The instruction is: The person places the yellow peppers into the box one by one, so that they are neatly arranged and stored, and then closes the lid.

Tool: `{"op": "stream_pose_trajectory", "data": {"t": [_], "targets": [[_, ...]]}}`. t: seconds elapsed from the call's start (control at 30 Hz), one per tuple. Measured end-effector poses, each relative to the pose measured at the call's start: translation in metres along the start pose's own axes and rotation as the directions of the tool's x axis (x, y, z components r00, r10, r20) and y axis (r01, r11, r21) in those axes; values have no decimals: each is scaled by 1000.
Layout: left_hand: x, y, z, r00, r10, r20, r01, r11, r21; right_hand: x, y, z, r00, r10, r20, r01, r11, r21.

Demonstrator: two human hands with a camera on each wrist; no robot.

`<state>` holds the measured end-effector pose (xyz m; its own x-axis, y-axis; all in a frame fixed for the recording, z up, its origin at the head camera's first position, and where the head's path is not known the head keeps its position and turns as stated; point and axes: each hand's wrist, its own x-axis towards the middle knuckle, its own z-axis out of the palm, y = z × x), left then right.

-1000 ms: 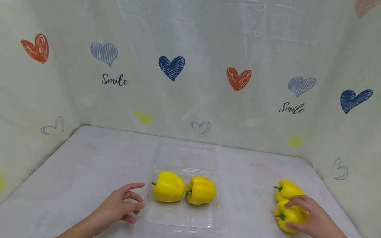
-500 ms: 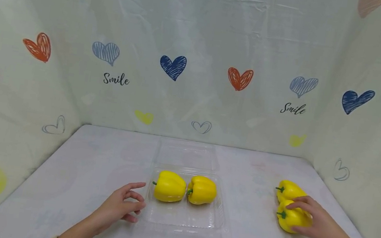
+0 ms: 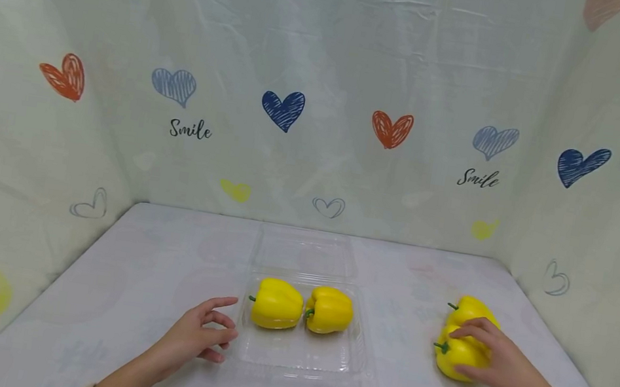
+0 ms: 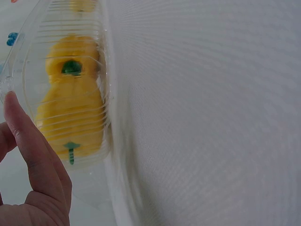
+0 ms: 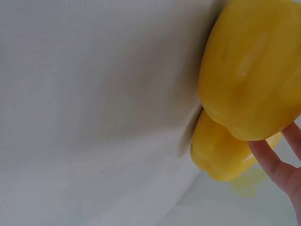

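In the head view, my right hand (image 3: 514, 371) grips a yellow bell pepper (image 3: 456, 359) on the right of the table, thumb on the near side and fingers over its top. Just behind it lies another yellow bell pepper (image 3: 475, 309), partly covered. My left hand (image 3: 191, 339) has loosely bent fingers at the left edge of a clear plastic container (image 3: 293, 355); the left wrist view shows a fingertip close to its wall, contact unclear. Inside sit two yellow peppers side by side, the left pepper (image 3: 278, 305) and the right pepper (image 3: 330, 311).
The container's clear lid (image 3: 304, 252) lies folded back behind it. A white cloth covers the table (image 3: 170, 253). A curtain (image 3: 341, 59) printed with hearts rises behind and on both sides.
My right hand has shifted slightly left, and the near pepper has come along with it. The left hand and the peppers in the container stay put.
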<state>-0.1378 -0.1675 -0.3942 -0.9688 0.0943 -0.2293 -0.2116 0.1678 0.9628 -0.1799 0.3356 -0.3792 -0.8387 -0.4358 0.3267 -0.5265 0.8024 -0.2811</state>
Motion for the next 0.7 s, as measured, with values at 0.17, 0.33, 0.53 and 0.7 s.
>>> {"op": "stream_pose_trajectory", "data": {"t": [0.17, 0.33, 0.53, 0.7], "targets": [[0, 0, 0, 1000, 5, 2, -5, 1000, 3, 4, -8, 5, 999, -24, -28, 24, 1000, -3], [0, 1, 1, 1000, 3, 2, -3, 1000, -1, 9, -14, 8, 997, -45, -55, 45, 999, -1], [0, 1, 1, 1000, -6, -3, 6, 1000, 1, 16, -23, 8, 995, -59, -76, 59, 998, -5], [0, 1, 1, 1000, -8, -6, 8, 1000, -1, 23, -33, 6, 992, -84, -95, 83, 996, -15]]}}
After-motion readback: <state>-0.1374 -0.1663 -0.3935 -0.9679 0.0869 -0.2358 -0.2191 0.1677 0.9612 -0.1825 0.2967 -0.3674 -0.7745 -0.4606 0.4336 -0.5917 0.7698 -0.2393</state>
